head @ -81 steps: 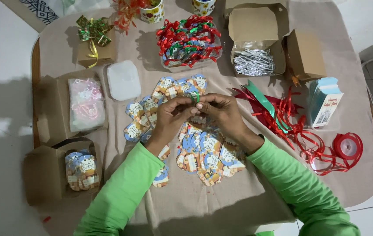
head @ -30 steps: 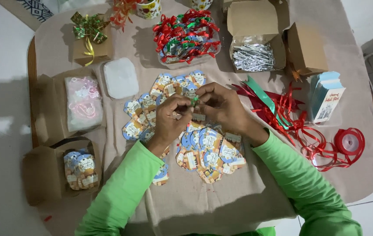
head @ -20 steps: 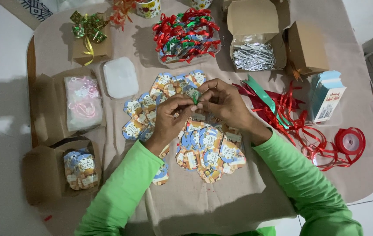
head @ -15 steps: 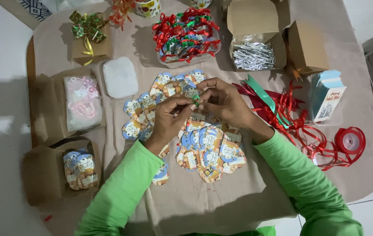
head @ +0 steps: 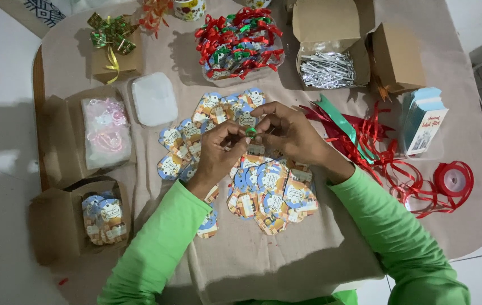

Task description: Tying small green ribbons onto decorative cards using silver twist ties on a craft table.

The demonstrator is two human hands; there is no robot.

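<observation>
Both hands meet above the scattered round tags (head: 263,186): left hand (head: 218,149) and right hand (head: 289,133) pinch a small green ribbon piece (head: 250,131) between fingertips, apparently tying it. Red ribbon (head: 376,147) lies rightward on the worktop (head: 467,101).

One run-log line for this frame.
left hand: pinching green ribbon piece | right hand: pinching same | below: round paper tags | spool: right, untouched

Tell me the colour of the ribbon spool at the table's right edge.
Red, clearest in the head view: ribbon spool.
</observation>
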